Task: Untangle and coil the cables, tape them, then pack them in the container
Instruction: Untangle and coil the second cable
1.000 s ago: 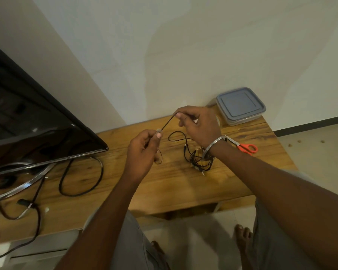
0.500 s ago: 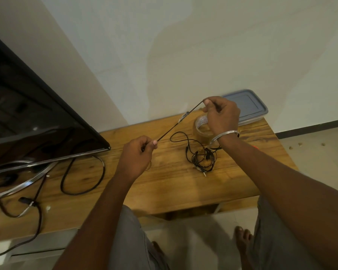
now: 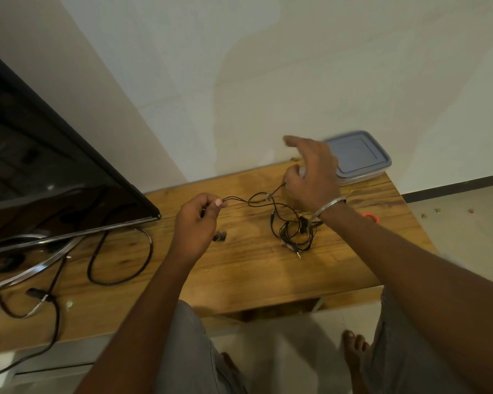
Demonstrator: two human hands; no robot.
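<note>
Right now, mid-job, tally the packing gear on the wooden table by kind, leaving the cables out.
Grey-blue lidded plastic container: 1
Brown tape roll, mostly hidden behind the right hand: 1
Orange-handled scissors, only part of a handle showing: 1
Total: 3
</note>
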